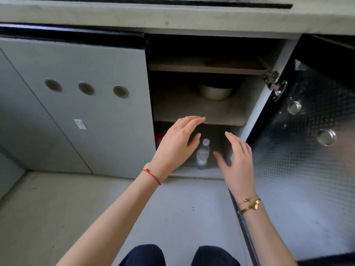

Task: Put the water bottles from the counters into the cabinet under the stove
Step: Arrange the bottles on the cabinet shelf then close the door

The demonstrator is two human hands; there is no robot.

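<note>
Water bottle stands upright on the bottom level of the open cabinet under the stove, long axis vertical, cap pointing up, near the front edge. Left hand hovers just left of it, fingers spread and relaxed, holding nothing. Right hand hovers just right of it, likewise spread wide and empty. A metal bowl sits on the middle shelf above. The cabinet door hangs open at right.
</note>
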